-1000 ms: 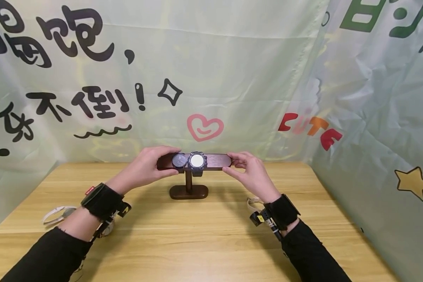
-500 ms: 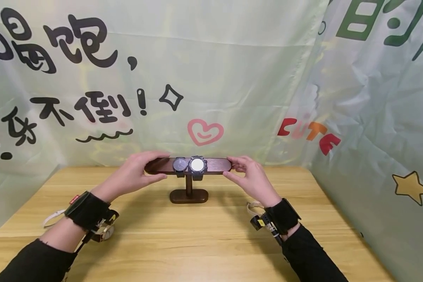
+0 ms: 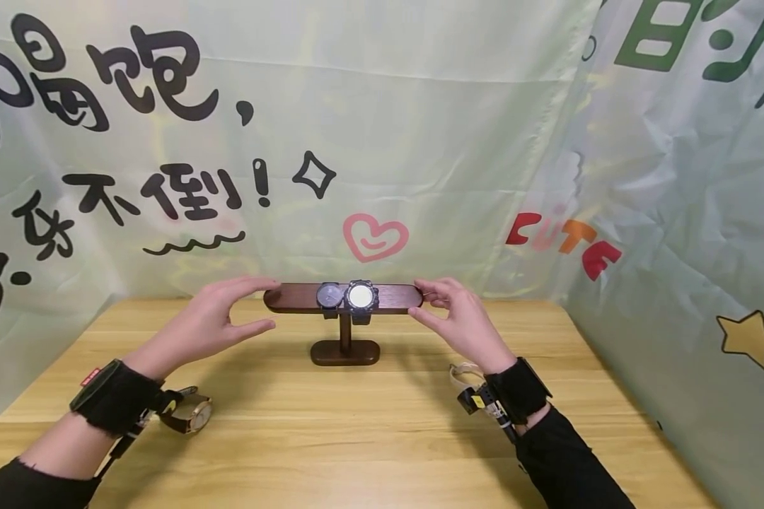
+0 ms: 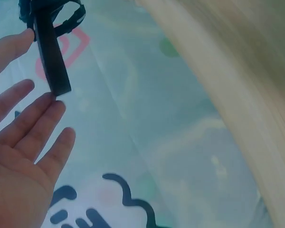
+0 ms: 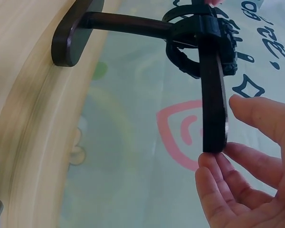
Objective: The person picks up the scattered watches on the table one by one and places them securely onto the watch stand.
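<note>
A dark wooden T-shaped watch stand [image 3: 293, 297] stands upright at the table's far side. Two dark watches sit side by side around its bar: one with a dark dial [image 3: 329, 297], the other with a bright, glaring face [image 3: 360, 297]. My left hand [image 3: 210, 318] is at the bar's left end, fingers spread and fairly straight. In the left wrist view its fingertips are at or very near the bar's end; contact is hard to tell. My right hand [image 3: 461, 322] has fingertips against the bar's right end, with the thumb slightly apart from the bar in the right wrist view.
On the wooden table [image 3: 331, 438], a watch with a gold-rimmed case [image 3: 197, 417] lies beside my left wrist. A pale watch strap [image 3: 465, 375] shows partly behind my right wrist. Printed cloth [image 3: 433, 155] hangs close behind and to the right.
My left hand has let go of the bar near the dark-dialled watch and drawn back leftward to the bar's end. The right hand stays about where it was; both watches remain in place.
</note>
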The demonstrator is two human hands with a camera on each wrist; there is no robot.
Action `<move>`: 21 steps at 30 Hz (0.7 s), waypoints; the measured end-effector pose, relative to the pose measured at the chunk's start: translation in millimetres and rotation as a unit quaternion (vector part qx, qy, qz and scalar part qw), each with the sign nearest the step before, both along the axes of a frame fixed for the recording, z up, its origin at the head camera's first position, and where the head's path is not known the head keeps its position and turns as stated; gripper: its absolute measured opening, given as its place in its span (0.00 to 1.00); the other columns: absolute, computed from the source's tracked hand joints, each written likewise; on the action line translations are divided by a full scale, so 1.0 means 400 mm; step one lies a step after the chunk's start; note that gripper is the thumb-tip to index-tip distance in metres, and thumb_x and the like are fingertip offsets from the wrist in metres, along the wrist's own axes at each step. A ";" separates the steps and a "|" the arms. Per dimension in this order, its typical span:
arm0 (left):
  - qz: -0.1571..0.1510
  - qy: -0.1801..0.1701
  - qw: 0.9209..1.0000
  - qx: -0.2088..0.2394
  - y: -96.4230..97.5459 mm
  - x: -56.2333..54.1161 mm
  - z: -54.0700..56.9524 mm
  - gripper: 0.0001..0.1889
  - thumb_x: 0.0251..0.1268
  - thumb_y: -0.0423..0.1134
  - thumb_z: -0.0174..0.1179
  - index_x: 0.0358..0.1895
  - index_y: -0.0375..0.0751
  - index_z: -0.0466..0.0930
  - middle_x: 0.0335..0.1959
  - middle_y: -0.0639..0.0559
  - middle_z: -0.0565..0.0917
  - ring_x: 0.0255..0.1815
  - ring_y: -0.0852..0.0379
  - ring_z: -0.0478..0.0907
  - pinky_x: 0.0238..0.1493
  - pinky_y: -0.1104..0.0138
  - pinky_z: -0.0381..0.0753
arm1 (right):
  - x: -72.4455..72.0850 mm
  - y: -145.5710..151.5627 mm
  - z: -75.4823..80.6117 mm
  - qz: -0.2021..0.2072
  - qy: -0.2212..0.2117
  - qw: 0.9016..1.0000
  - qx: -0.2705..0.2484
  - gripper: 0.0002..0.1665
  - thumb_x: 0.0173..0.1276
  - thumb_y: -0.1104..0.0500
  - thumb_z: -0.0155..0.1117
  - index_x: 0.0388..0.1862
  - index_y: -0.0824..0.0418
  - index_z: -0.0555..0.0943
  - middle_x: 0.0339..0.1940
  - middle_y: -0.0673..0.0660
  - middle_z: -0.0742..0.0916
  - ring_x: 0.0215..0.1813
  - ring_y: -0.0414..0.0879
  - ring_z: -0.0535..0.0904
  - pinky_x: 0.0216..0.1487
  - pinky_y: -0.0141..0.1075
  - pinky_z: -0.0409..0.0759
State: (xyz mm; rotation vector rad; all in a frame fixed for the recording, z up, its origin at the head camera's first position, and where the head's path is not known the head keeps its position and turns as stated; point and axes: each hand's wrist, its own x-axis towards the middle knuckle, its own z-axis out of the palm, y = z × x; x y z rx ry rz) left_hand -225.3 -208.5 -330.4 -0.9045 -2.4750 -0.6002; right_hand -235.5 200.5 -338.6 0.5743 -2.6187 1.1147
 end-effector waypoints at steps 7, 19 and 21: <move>0.010 -0.010 1.000 -0.026 -0.056 0.044 0.003 0.30 0.62 0.42 0.80 0.67 0.43 0.84 0.62 0.44 0.89 0.60 0.41 0.87 0.60 0.42 0.88 | 0.011 -0.001 0.013 -0.005 0.015 1.000 -0.004 0.30 0.74 0.53 0.75 0.73 0.59 0.81 0.64 0.59 0.85 0.65 0.56 0.84 0.72 0.52 0.83; 0.010 -0.140 0.985 -0.098 -0.140 0.110 0.002 0.29 0.60 0.41 0.79 0.66 0.50 0.85 0.63 0.54 0.89 0.60 0.48 0.87 0.59 0.48 0.90 | 0.030 -0.012 0.030 0.012 0.040 0.999 -0.010 0.28 0.72 0.54 0.77 0.69 0.60 0.84 0.60 0.58 0.87 0.61 0.56 0.85 0.70 0.52 0.85; 0.012 -0.165 0.980 -0.108 -0.149 0.116 -0.002 0.29 0.60 0.43 0.80 0.66 0.52 0.84 0.63 0.54 0.88 0.61 0.47 0.86 0.59 0.49 0.89 | 0.036 -0.015 0.033 0.015 0.042 0.999 -0.008 0.28 0.72 0.53 0.78 0.68 0.59 0.85 0.59 0.57 0.87 0.61 0.55 0.86 0.69 0.52 0.86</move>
